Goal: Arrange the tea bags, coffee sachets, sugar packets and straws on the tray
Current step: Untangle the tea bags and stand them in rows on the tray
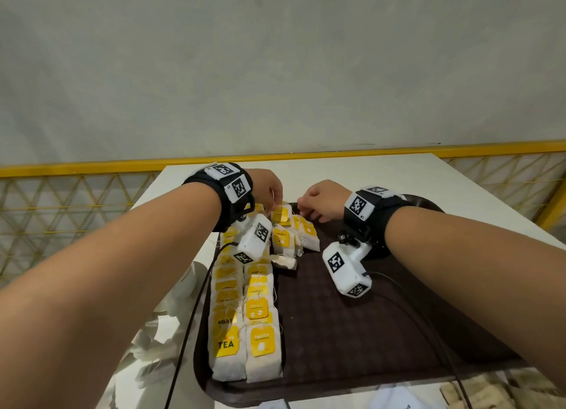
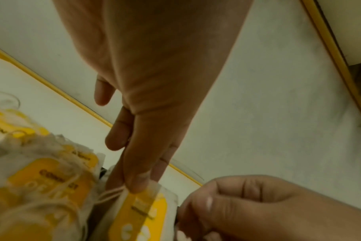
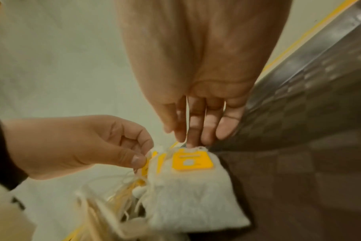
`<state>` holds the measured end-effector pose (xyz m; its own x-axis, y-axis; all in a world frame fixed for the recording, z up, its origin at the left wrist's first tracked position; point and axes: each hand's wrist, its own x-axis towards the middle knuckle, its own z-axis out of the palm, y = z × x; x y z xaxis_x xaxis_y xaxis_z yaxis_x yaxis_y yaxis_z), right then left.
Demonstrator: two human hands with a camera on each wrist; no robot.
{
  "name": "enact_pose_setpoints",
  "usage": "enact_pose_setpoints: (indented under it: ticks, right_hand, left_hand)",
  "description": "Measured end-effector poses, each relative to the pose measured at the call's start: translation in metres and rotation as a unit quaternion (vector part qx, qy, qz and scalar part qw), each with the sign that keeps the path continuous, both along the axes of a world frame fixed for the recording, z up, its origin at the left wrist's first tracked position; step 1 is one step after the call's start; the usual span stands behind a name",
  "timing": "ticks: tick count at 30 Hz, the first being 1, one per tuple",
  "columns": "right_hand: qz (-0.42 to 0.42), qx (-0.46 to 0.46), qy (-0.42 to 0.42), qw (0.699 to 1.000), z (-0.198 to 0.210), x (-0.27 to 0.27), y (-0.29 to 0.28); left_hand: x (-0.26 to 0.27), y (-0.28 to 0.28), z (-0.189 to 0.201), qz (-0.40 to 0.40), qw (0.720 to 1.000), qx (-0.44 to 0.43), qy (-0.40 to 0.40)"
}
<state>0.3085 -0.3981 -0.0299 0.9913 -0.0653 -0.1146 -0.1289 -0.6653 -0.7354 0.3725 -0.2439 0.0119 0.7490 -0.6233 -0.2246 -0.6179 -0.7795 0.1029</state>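
A dark brown tray [image 1: 352, 332] lies on a white table. Two rows of white tea bags with yellow tags [image 1: 245, 316] run along its left side, and a few loose bags [image 1: 294, 240] lie at the far end. My left hand [image 1: 274, 202] is at that far end and pinches the top of one tea bag [image 2: 142, 212] between thumb and forefinger [image 2: 138, 184]. Close beside it, my right hand [image 1: 301, 208] points its fingers [image 3: 191, 141] down onto the top edge of a neighbouring tea bag [image 3: 192, 187]. Its thumb is clear of the bag. No straws are in view.
A white cup-like vessel [image 1: 183, 283] and clear wrappers sit left of the tray. White paper packets [image 1: 398, 399] and brown sachets [image 1: 490, 390] lie at the near edge. A dark round object [image 1: 424, 202] is behind my right wrist. A yellow railing [image 1: 76, 166] borders the table. Camera cables cross the tray.
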Motion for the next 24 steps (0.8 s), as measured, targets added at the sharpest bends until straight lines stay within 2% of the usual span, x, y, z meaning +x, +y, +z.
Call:
enact_pose_setpoints:
  ticks: [3,8,12,15,18,24]
  right_hand:
    - [-0.004,-0.017,-0.008,1.000,-0.004,0.006,0.004]
    - [0.000,-0.042,-0.022,0.999,-0.004,0.013,0.014]
    - [0.000,-0.038,-0.031,0.999,-0.003,0.014,0.019]
    - [0.009,-0.038,-0.029,0.999,-0.001,0.014,0.021]
    - [0.007,-0.039,-0.028,0.999,-0.002,0.015,0.020]
    - [0.000,-0.030,-0.028,0.999,-0.004,0.015,0.023]
  left_hand:
    - [0.002,0.007,0.007,-0.003,1.000,0.000,0.013]
    - [0.009,0.014,0.010,0.061,0.996,-0.044,-0.040]
    - [0.016,0.008,-0.006,0.097,0.994,-0.029,-0.043]
    - [0.015,0.001,-0.011,0.116,0.992,0.014,-0.052]
    - [0.021,-0.001,-0.013,0.129,0.991,0.022,-0.033]
    - [0.020,0.000,-0.009,0.148,0.989,-0.017,-0.011]
